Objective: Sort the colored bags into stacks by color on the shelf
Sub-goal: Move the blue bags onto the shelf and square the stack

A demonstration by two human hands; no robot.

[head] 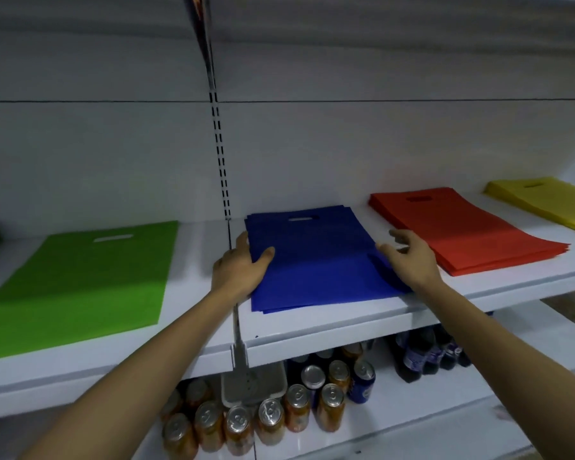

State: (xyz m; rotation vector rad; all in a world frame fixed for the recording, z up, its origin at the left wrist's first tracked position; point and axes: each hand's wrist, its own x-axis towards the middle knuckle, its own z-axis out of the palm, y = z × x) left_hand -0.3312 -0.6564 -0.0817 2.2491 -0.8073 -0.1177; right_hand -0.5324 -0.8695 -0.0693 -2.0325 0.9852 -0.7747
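Blue flat fabric bags with cut-out handles [312, 260] lie stacked on the white shelf [329, 322] between both hands. The left hand [238, 267] lays its thumb on top, fingers straight along the edge. The right hand [409, 257] touches the opposite edge, fingers loosely spread. A red bag stack [462, 227] sits just beyond it.

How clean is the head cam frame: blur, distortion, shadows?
Head view: wide-angle bowing curves the shelf front edge; its top band is smeared; the right hand is slightly motion-blurred, with a darker patch on the blue bags beneath it; light is even, with no glare on the bags; the cans below sit dimmer, lids glinting.
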